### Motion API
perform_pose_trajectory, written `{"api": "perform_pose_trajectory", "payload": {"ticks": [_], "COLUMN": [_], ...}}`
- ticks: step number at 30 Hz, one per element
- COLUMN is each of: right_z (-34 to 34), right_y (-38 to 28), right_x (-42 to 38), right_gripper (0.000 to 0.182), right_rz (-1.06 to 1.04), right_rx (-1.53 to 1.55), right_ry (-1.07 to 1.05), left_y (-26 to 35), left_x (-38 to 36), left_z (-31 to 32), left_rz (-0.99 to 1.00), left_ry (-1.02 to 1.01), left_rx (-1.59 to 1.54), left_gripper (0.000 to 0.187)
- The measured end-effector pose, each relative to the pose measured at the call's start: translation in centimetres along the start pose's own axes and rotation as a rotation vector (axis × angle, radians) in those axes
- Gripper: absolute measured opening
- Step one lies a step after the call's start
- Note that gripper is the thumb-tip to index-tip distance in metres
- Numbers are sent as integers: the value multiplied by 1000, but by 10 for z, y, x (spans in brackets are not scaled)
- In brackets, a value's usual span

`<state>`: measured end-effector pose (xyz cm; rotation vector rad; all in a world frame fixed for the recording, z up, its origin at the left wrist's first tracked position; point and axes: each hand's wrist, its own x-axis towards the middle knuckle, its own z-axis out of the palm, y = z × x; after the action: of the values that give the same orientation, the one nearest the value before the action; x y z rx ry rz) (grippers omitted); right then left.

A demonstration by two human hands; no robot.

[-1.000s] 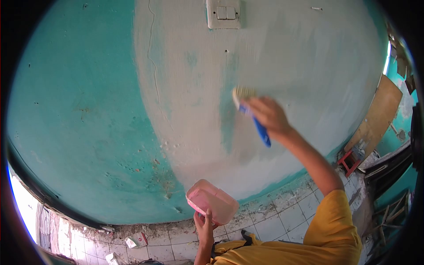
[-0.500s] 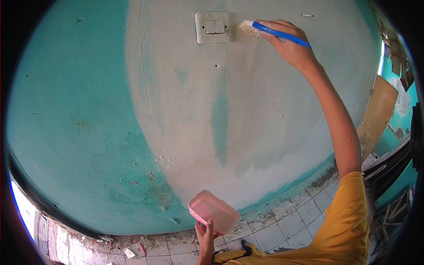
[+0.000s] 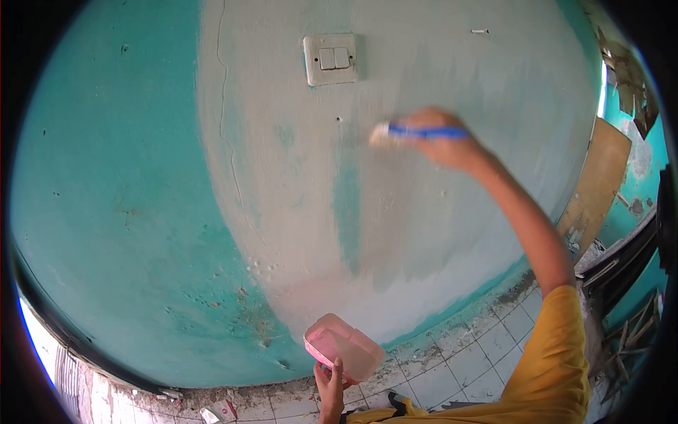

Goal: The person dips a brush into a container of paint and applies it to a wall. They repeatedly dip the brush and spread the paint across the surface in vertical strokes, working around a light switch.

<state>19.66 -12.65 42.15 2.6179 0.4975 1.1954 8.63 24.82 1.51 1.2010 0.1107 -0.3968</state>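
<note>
My right hand (image 3: 445, 138), smeared by motion, is closed round a blue-handled brush (image 3: 427, 132). The pale bristles point left at the wall, below and to the right of a white double light switch (image 3: 331, 59). Around it the wall (image 3: 296, 212) has a whitish coat, with a strip of teal (image 3: 347, 219) showing at the middle. Low in the view, my left hand (image 3: 330, 389) holds a pink plastic container (image 3: 344, 346) by its near side. Pinkish-white stuff coats the inside of the container.
Bare teal wall (image 3: 120, 212) fills the left side, with a crack beside it. White floor tiles (image 3: 438, 385) with debris run along the wall's base. A brown board (image 3: 600, 180) leans at the right, near dark framing and wood scraps.
My right hand and the brush have moved down the wall, from beside the switch to below its level. The view has shifted slightly, and the container stays in my left hand.
</note>
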Motion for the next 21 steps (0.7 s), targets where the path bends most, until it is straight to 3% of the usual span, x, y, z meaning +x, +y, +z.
{"api": "perform_pose_trajectory", "payload": {"ticks": [1, 3, 5, 6, 8, 11, 14, 17, 18, 19, 20, 21], "right_z": [-8, -41, -60, -58, -46, 7, 29, 32, 11, 10, -5, -20], "right_y": [21, 35, 44, 43, 34, -1, -53, -47, -43, -23, -14, -2], "right_x": [16, 48, 66, 65, 53, 3, -42, -45, -32, -18, 3, 21], "right_gripper": [25, 25, 25, 25, 26, 35, 23, 20, 22, 24, 23, 23], "right_rz": [-55, -29, -72, -74, -163, -285, -221, -237, -130, -178, -40, -36], "right_rx": [30, -100, -190, -189, -262, -184, 98, 226, 209, 127, 39, -56], "right_ry": [180, 214, 513, 517, 503, 272, -126, -142, -225, -120, -140, -31], "left_y": [-1, -2, -2, -3, -1, 0, -3, -6, -7, -8, -8, -9], "left_x": [1, 2, 1, 0, -3, -6, -4, 1, 1, 1, 1, 0], "left_z": [0, -1, 2, 3, 2, -1, -3, -5, -5, -5, -4, -4], "left_rz": [5, 1, -7, 6, 22, 13, 18, 4, 12, 19, 18, 12], "left_ry": [6, 5, 9, 24, 40, 12, 5, 34, 33, 33, 31, 36], "left_rx": [-1, -3, -8, 6, 20, 17, 19, 31, 32, 33, 34, 38], "left_gripper": [90, 90, 91, 85, 78, 79, 79, 79, 78, 78, 78, 78]}}
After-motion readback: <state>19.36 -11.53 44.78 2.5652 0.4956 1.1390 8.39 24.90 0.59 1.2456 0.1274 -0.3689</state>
